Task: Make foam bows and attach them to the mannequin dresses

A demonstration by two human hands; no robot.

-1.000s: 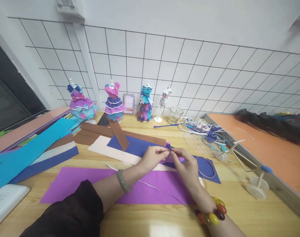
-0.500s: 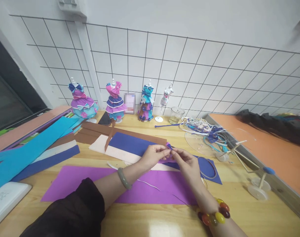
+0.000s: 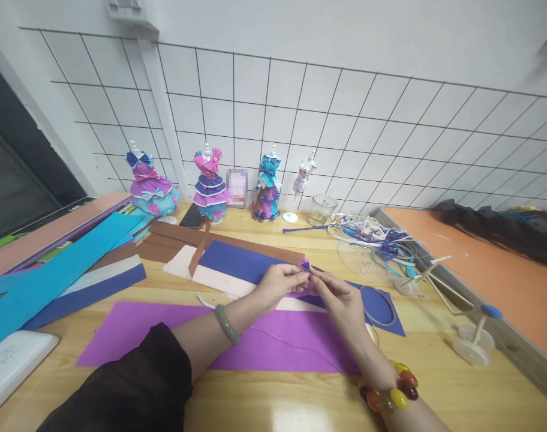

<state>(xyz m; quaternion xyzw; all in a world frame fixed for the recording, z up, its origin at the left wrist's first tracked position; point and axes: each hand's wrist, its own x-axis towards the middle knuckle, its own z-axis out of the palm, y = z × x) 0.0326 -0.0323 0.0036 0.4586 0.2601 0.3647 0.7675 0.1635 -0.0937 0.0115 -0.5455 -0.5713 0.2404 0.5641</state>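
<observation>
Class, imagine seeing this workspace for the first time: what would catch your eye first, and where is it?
The three frilly dresses stand out first, in a row along the back of the table. Next comes the big purple sheet, spread nearer the viewer. Just beyond it, the left hand and right hand pinch a tiny pleated piece.

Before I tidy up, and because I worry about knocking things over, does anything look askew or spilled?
Yes: the white patterned dress form leans toward the glass, while the teal-topped dressed form on its other side stands much straighter. The ribbon pile is tangled, and no spill shows.
</observation>
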